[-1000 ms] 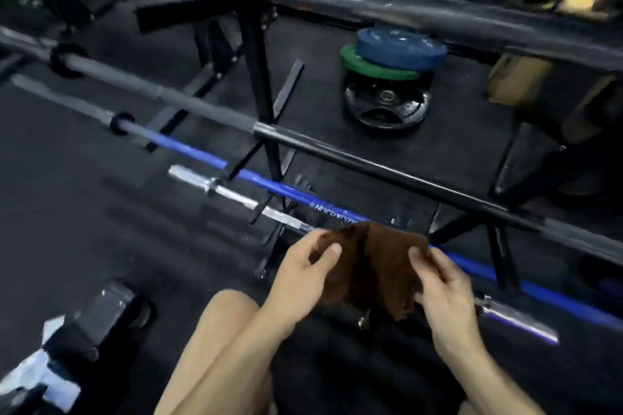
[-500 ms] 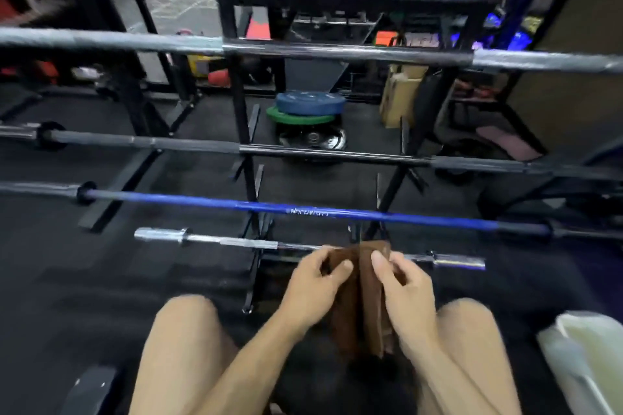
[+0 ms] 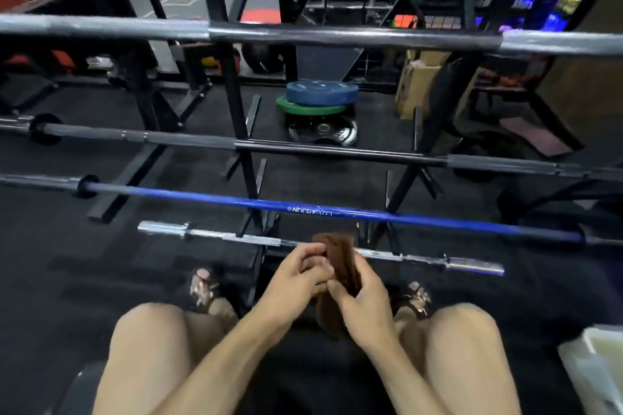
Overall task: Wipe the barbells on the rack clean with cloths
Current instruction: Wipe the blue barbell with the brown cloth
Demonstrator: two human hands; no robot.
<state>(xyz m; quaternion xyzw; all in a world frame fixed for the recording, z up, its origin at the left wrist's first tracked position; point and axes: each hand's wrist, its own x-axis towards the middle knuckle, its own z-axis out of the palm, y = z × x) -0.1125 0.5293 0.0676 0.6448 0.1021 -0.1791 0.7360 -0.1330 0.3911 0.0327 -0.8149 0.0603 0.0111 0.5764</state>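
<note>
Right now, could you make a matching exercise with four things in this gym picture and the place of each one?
Things:
1. brown cloth
2. blue barbell
3. short chrome barbell
4. blue weight plate

Places:
A. lowest bar on the rack
B. top of the plate stack on the floor
C. between both hands
D. one level above the lowest bar

Pairs: 1-C, 2-D, 3-A, 4-B

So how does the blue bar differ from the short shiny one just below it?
The blue barbell has a blue shaft with white lettering; the short chrome barbell is plain silver. The blue one runs on past the frame's left edge, while both ends of the chrome one show. The brown cloth crosses only the chrome one. Both lie level.
</note>
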